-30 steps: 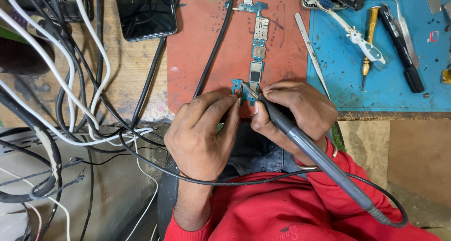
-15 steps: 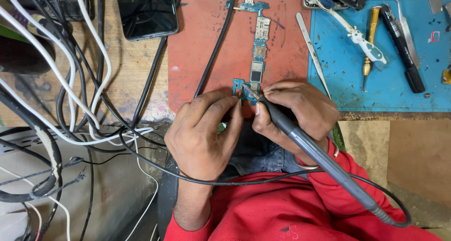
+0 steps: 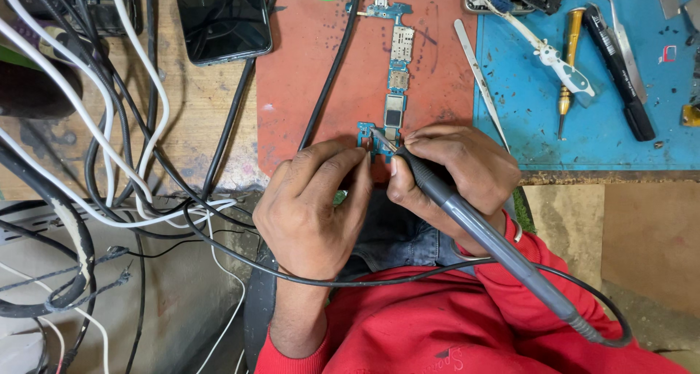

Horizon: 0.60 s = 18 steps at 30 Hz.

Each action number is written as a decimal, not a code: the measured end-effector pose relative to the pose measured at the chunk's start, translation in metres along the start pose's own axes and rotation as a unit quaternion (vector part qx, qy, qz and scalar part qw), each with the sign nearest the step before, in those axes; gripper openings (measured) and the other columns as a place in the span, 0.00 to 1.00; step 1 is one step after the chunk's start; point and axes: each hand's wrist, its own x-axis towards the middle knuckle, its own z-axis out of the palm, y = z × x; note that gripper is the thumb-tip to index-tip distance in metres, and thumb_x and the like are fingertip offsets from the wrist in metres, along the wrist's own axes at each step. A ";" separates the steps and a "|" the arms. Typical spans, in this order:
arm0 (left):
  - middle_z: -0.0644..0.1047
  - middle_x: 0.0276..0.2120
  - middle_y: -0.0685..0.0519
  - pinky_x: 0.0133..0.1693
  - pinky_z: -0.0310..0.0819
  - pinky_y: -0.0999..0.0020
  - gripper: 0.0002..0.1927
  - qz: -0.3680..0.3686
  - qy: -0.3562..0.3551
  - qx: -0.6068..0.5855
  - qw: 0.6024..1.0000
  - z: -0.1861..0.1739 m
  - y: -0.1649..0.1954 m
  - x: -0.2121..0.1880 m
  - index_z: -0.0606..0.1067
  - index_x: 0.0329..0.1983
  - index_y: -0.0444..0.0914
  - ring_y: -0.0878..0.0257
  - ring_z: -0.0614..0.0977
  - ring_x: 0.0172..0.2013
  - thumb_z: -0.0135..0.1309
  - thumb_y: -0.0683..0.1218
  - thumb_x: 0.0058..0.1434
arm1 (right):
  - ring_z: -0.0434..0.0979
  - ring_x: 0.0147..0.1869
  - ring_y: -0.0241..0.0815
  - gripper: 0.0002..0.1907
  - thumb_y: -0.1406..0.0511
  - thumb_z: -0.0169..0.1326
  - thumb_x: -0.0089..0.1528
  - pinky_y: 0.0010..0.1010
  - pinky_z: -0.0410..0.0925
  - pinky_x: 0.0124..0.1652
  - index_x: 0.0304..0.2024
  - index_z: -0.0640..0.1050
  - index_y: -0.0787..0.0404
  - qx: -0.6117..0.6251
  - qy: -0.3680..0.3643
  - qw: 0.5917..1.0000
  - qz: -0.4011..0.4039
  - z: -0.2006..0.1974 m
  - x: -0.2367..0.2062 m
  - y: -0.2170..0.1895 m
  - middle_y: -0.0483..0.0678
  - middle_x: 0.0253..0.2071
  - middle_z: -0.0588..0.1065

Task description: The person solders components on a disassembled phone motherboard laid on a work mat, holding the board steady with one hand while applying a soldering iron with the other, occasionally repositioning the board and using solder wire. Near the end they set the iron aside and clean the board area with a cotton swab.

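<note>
Head view: the right hand [image 3: 459, 173] grips a grey soldering iron [image 3: 496, 250] pen-fashion, its tip pointing up-left onto the near end of a blue circuit board [image 3: 394, 90]. The board's long axis runs away from the person on the red mat [image 3: 306, 90]. The left hand [image 3: 313, 206], fingers curled, pins the board's near edge.

Long blue circuit board [image 3: 394, 90] lies flat on red mat, grey soldering iron [image 3: 467, 217] tip touching it.

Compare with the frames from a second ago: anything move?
No visible change. Right hand still grips the soldering iron, tip on the circuit board; left hand still steadies the board's lower end. Tweezers and phone are unmoved.
</note>
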 end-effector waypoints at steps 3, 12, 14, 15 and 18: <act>0.81 0.44 0.57 0.41 0.76 0.67 0.09 -0.001 0.004 -0.001 1.000 0.001 0.001 0.000 0.81 0.44 0.42 0.59 0.82 0.38 0.67 0.41 0.61 | 0.84 0.44 0.50 0.14 0.70 0.69 0.61 0.33 0.77 0.42 0.44 0.76 0.65 -0.009 0.004 1.000 0.001 0.001 0.000 -0.001 0.54 0.40 0.80; 0.81 0.45 0.56 0.43 0.77 0.66 0.09 -0.003 0.006 -0.007 1.000 0.001 -0.001 -0.001 0.81 0.45 0.41 0.59 0.83 0.40 0.67 0.41 0.62 | 0.84 0.44 0.50 0.15 0.70 0.69 0.61 0.33 0.76 0.42 0.44 0.76 0.65 -0.012 -0.002 1.000 0.003 0.001 0.000 -0.001 0.54 0.40 0.80; 0.81 0.45 0.56 0.43 0.77 0.66 0.09 -0.001 0.004 -0.010 1.000 0.001 -0.001 -0.001 0.81 0.45 0.41 0.59 0.83 0.40 0.66 0.41 0.62 | 0.84 0.43 0.49 0.15 0.70 0.69 0.61 0.33 0.76 0.42 0.44 0.76 0.65 -0.012 -0.006 1.000 0.005 0.001 0.000 -0.001 0.54 0.40 0.80; 0.81 0.45 0.56 0.43 0.77 0.66 0.09 0.000 0.003 -0.013 1.000 0.001 -0.001 -0.001 0.81 0.44 0.41 0.59 0.83 0.40 0.67 0.41 0.62 | 0.84 0.43 0.49 0.15 0.70 0.69 0.61 0.33 0.76 0.42 0.44 0.76 0.65 -0.010 -0.004 1.000 0.001 0.001 0.000 -0.001 0.54 0.40 0.80; 0.81 0.44 0.56 0.42 0.77 0.66 0.09 -0.001 0.000 -0.018 1.000 0.000 0.000 0.000 0.81 0.44 0.41 0.58 0.83 0.40 0.67 0.41 0.60 | 0.84 0.44 0.50 0.14 0.70 0.68 0.61 0.33 0.77 0.42 0.43 0.76 0.65 -0.005 0.001 1.000 -0.006 0.001 0.000 0.000 0.55 0.40 0.80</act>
